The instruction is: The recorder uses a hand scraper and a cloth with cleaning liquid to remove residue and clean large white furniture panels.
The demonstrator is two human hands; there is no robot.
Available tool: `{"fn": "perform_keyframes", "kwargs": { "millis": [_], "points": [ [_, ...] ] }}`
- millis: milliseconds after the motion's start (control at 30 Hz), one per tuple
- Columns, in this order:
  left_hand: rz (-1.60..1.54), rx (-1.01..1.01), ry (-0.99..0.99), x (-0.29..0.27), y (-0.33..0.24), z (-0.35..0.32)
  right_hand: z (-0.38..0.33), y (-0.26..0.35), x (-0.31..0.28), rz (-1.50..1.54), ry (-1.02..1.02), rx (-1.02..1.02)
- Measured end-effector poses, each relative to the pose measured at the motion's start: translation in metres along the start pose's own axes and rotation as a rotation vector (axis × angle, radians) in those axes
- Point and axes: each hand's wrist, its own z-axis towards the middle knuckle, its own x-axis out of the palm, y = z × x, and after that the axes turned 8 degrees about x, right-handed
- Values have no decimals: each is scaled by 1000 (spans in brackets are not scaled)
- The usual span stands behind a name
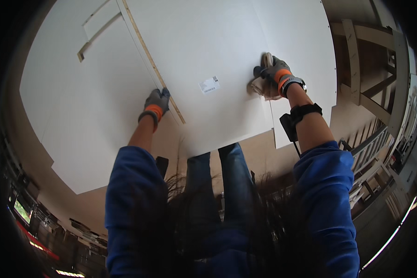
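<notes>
A large white panel (213, 111) lies spread out before me, with a long, narrow wooden strip (146, 50) running across it. My left hand (156, 103), in a grey glove with an orange cuff, is closed at the near part of this strip; its fingertips are partly hidden. On the right, my right hand (275, 70), gloved the same way, is closed on a crumpled beige cloth (264, 88) that rests against the panel near a seam. Between my hands a white printed label (209, 85) is stuck to the panel.
A cut-out with a bare wooden edge (98, 34) shows at the panel's far left. To the right stands a wooden frame (370, 69), with a rack of slats (373, 146) nearer me. Brown board (264, 148) extends past the panel's near edge, by my legs.
</notes>
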Motion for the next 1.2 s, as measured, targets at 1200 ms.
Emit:
{"fn": "perform_keyframes", "kwargs": {
  "millis": [1200],
  "points": [
    [-23,-27,-41,31,24,-28,-68,-9,9,-67,59,19]
  ]
}}
